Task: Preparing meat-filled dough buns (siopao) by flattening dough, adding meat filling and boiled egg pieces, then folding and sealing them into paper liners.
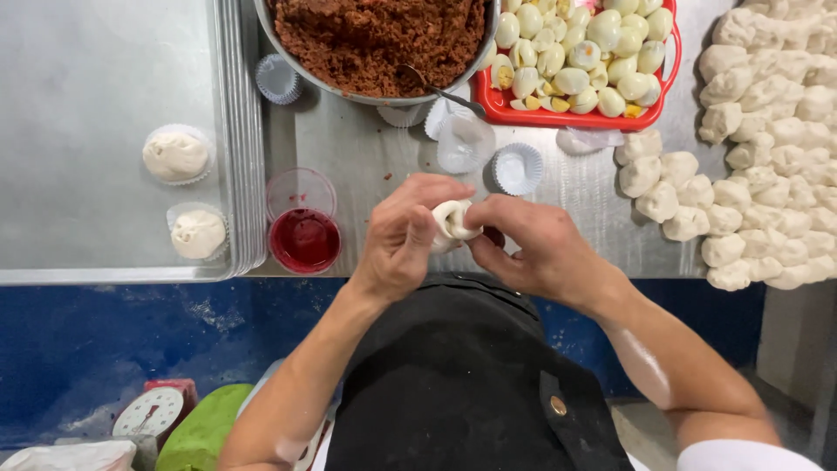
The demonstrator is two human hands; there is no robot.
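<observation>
White dough ball [454, 220] | left hand [402, 237], right hand [534, 247] pinching | table edge [610, 270] near

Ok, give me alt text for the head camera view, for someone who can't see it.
Two hands, left hand and right hand, pinch a white dough piece over a steel table. Around them: a bowl of brown filling, a red tray of peeled eggs, dough lumps, a cup of red liquid.

A round white scale dial [150, 412] on a red base sits beside the green cloth [202, 427]; no packages or signs.
</observation>
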